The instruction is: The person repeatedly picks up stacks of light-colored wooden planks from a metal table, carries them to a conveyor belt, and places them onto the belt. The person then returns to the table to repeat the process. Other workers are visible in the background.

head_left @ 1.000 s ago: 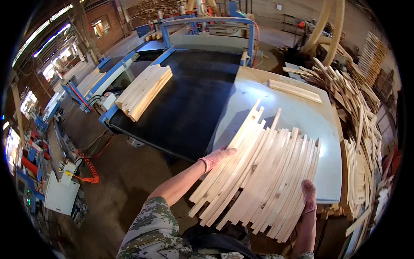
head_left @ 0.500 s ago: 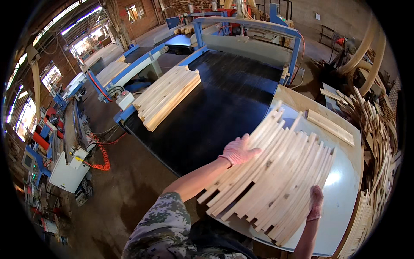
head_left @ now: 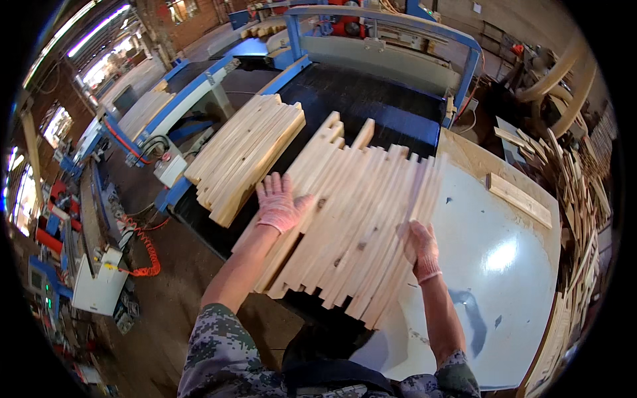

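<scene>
A wide row of pale wooden strips (head_left: 348, 219) lies side by side, uneven at both ends, mostly over the black conveyor belt (head_left: 378, 106). My left hand (head_left: 280, 204), in a pinkish work glove, rests on the row's left part, fingers spread and thumb out. At the row's right edge, my gloved right hand (head_left: 423, 251) presses against the outermost strips with its fingers extended; some fingertips are blurred. Left of the row, a neat stack of wooden strips (head_left: 249, 156) sits on the belt, close to my left fingertips.
A shiny grey-white table (head_left: 491, 298) adjoins the belt on the right, with a short wooden board (head_left: 519, 199) on it. A blue machine frame (head_left: 391, 16) spans the belt's far end. Scrap wood (head_left: 584, 192) is heaped at the far right. A control box (head_left: 170, 169) stands left.
The row of strips has slid left off the shiny table onto the belt, beside the stack. Both hands moved left with it, and my left hand's fingers are now spread wider.
</scene>
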A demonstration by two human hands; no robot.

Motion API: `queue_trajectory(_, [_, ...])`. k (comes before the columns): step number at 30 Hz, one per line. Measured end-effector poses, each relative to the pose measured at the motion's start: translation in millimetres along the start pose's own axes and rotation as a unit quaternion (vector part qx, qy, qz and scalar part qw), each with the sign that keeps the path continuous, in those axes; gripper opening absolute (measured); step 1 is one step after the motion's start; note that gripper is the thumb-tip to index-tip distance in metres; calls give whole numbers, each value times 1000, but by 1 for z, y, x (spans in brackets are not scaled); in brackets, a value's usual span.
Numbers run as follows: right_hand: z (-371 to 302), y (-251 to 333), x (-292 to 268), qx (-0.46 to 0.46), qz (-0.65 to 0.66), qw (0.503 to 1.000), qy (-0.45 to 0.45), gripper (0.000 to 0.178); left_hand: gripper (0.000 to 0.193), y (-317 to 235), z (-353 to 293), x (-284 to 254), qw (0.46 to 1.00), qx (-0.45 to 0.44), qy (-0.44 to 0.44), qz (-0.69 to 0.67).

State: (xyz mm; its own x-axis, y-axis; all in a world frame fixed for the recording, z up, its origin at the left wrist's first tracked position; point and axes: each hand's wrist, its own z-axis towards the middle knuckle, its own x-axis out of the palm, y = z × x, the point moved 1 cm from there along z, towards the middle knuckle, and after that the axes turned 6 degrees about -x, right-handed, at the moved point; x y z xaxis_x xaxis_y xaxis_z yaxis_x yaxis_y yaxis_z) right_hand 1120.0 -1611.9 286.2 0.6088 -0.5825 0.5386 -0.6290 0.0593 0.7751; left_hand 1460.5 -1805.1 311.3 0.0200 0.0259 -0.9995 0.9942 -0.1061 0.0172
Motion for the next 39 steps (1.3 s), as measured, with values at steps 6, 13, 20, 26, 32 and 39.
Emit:
queue_trajectory(6, [46,-66,61,-26,-46,998,-24,33,97,63,62,-16,1000,9,-25,16])
queue_trajectory(13, [56,-38,73,-116,-756,621,172,57,85,92,79,23,989,53,-124,63])
queue_trajectory(20, [-63,-73,41,-94,-460,883,-30,69,90,79,104,42,992,-1,-70,101])
queue_trajectory(26, [-177,-128,-4,-158,-217,958,99,64,54,106,140,86,905,177,-375,90])
queue_trajectory(32, [-281,-186,-75,-24,98,933,346,57,42,90,150,104,578,455,-557,386])
queue_trajectory(39, [-440,-221,-247,71,-182,971,-135,41,47,-157,-200,-2,765,428,140,-461])
